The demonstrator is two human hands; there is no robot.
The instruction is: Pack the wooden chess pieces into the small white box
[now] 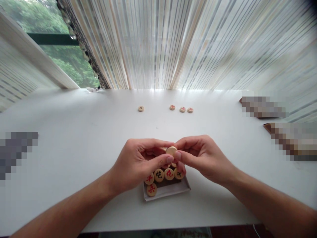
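Observation:
Between the fingertips of both hands is a round wooden xiangqi piece (171,151), its blank pale face showing. My left hand (146,157) pinches it from the left, and my right hand (194,153) pinches it from the right. Right below them sits a shallow white box (170,190) holding several xiangqi pieces with red or black characters. A red-marked piece (152,189) lies alone in its front row, at the left. Behind it runs a row with a black-marked piece (159,175) and a red-marked piece (169,174). My fingers hide the back of the box.
On the white table (99,122), a black-marked piece (141,108) and three red-marked pieces (182,109) lie farther back. Pixelated objects stand at the right (292,138) and a grey one (15,152) at the left. Striped curtains (153,46) hang along the back edge.

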